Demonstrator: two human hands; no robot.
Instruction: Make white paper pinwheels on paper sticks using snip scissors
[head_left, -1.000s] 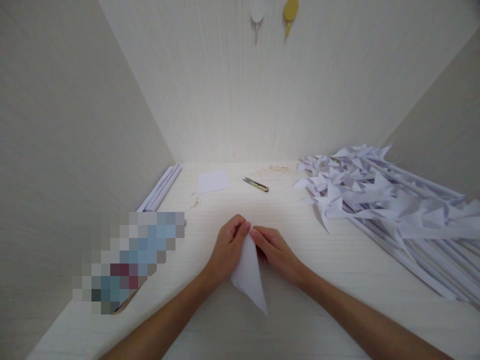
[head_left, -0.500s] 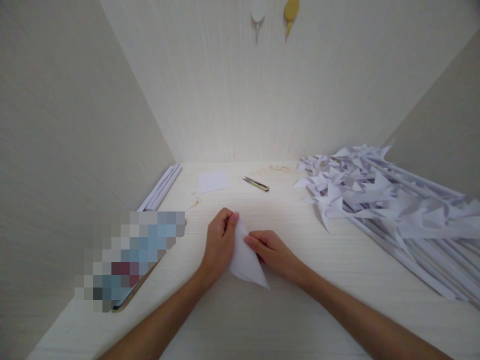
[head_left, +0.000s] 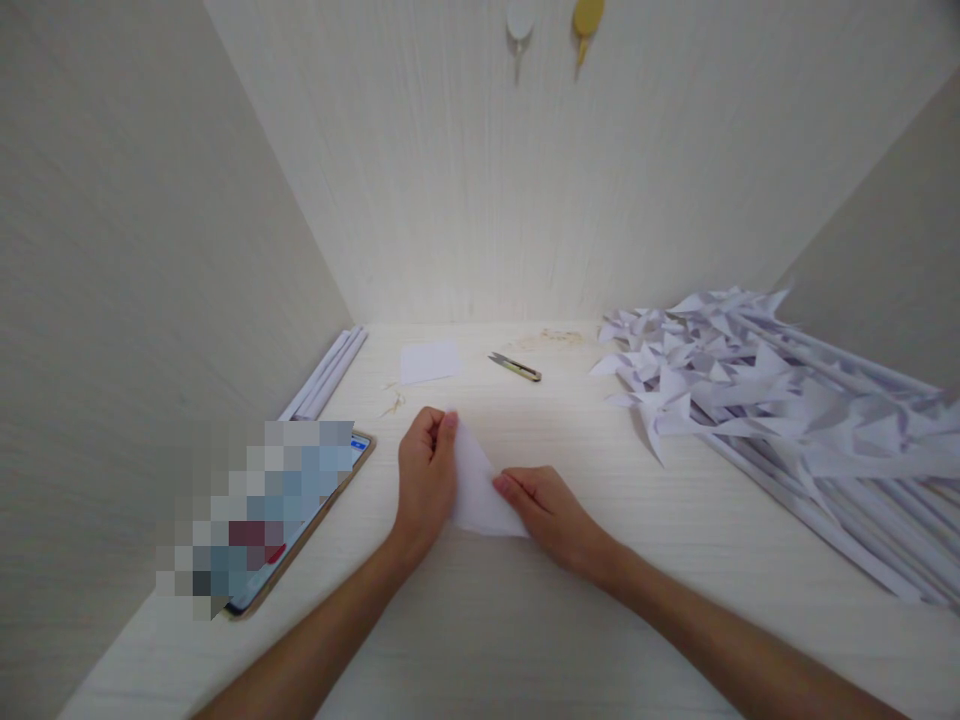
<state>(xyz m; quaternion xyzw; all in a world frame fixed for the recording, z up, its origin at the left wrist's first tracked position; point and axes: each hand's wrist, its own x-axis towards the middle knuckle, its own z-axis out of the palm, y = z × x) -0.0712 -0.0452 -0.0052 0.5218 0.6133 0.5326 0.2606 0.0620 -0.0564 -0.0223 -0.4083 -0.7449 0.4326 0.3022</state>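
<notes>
**Desk station: both hands pinched on one folded white sheet**

Landmark: the folded paper (head_left: 476, 490), lying at mid-desk on the pale desk (head_left: 525, 620).

Edges and room, left to right: a side wall closes the desk's left edge. Well left of the paper, a phone (head_left: 315, 520) lies near that wall. Beyond it, white paper rolls (head_left: 326, 372) run along the wall. Behind the paper lie a small white square (head_left: 429, 361) and thread snips (head_left: 514, 367), both apart from it. Bare desktop shows in front of the paper and just right of it. Far right, a heap of folded paper pieces (head_left: 750, 385) fills the desk up to the right wall.

Hands: the left hand (head_left: 424, 480) is curled, fingertips pinching the paper's upper left edge. The right hand (head_left: 551, 510) is closed on the lower right corner, fingers pressed on it.
</notes>
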